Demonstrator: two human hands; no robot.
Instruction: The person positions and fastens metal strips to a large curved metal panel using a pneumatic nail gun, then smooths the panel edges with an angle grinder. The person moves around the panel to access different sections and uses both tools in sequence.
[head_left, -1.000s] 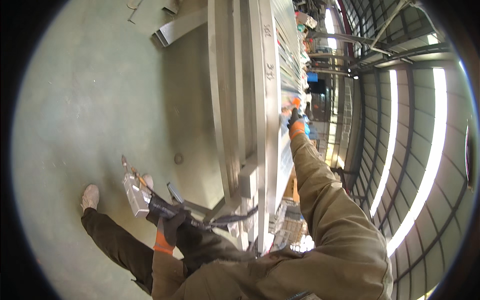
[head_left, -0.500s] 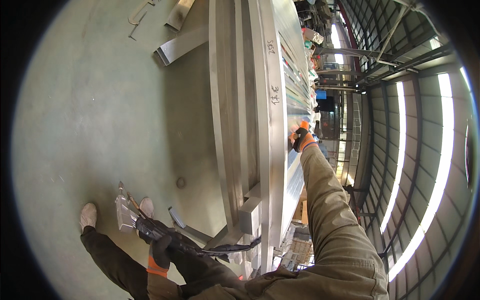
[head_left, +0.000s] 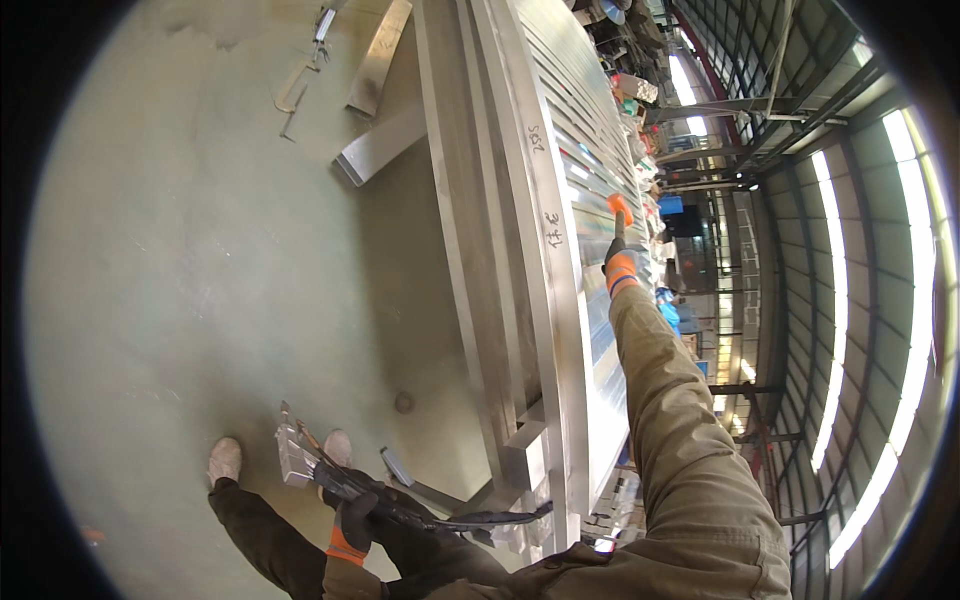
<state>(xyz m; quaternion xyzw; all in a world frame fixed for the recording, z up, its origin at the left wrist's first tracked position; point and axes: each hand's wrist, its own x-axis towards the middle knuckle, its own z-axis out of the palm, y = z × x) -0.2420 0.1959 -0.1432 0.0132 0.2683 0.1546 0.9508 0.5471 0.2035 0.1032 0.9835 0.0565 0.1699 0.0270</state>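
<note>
My left hand (head_left: 355,515), in a black glove with an orange cuff, is closed on a metal hand tool (head_left: 298,455) with a black cable (head_left: 470,520) trailing to the right, held low beside my leg. My right arm stretches far out over a long frame of silvery metal profiles (head_left: 520,260). At its end my right hand (head_left: 617,255), gloved the same way, grips a slim tool with an orange tip (head_left: 620,207) that rests against the ribbed metal panel (head_left: 590,170).
Grey concrete floor (head_left: 200,250) spreads to the left, with my shoes (head_left: 225,460) on it. Loose metal bars (head_left: 375,150) and clamps (head_left: 300,80) lie at the top. Shelves and clutter (head_left: 640,90) stand beyond the frame, under a striped roof (head_left: 860,300).
My right arm has reached farther along the metal frame, the orange-tipped tool moving away from me. My left hand with its tool has stayed low near my leg.
</note>
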